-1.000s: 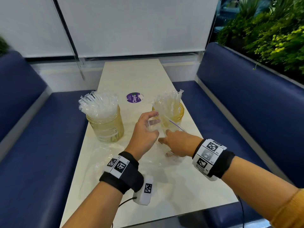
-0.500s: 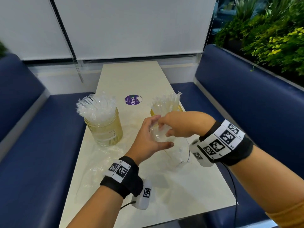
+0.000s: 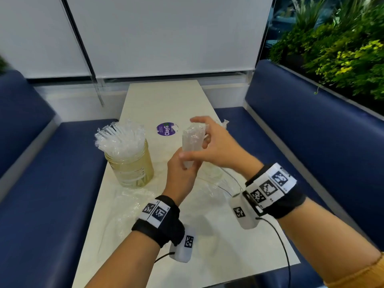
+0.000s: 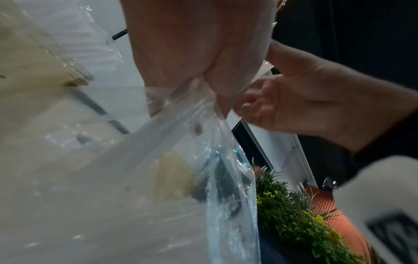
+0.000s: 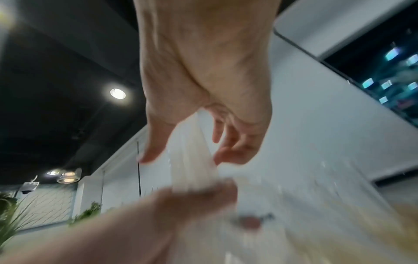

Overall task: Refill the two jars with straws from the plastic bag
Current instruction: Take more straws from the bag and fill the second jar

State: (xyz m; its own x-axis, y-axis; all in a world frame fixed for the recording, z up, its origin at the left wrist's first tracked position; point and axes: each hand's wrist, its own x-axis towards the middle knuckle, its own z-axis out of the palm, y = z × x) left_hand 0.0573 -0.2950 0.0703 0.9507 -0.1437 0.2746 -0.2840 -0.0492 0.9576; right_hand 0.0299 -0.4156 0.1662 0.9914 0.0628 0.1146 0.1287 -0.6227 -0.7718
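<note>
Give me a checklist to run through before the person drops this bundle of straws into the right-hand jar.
1. Bundle of straws held: ok, right hand grips its top, left hand its lower end.
2. Bundle clear of the plastic bag: cannot tell.
3. Right jar's mouth free: cannot tell, the hands hide it.
4. Left jar filled: ok, packed with straws.
5. Left jar upright on the table: ok.

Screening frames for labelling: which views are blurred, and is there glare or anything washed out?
Head: mostly sharp, slight motion blur on the right hand and bundle of straws. Left wrist: plastic bag close and hazy, left hand soft. Right wrist: heavy blur on the near left hand; ceiling light flares against a dark ceiling.
</note>
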